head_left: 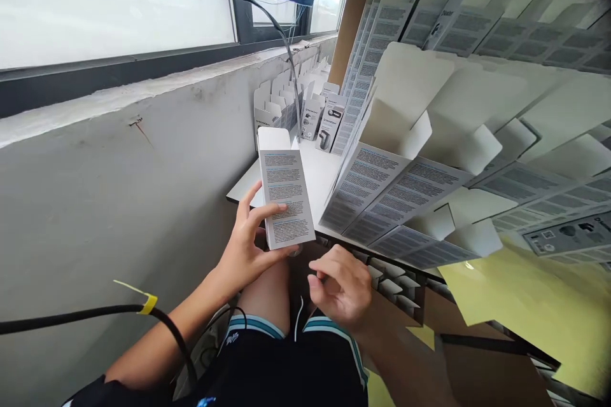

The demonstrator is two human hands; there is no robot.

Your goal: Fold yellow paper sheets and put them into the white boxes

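My left hand [248, 235] grips a white printed carton [287, 203] with blue-headed text on the side facing me. The thumb lies along its bottom end, and one finger rests across the text. At the far end the carton's top flap stands up. A small translucent patch shows by the thumb tip under the carton; I cannot tell what it is. My right hand [341, 286] hovers a little to the right and nearer to me, apart from the carton. Its fingers are curled in towards the thumb, with nothing visible between them.
On the white table [315, 168], many open-flapped cartons [405, 165] crowd the right side. Smaller groups of cartons [329, 124] stand at the back. A yellow sheet [520, 292] lies at lower right. The wall [143, 184] borders the left, where a black cable [86, 317] crosses in front.
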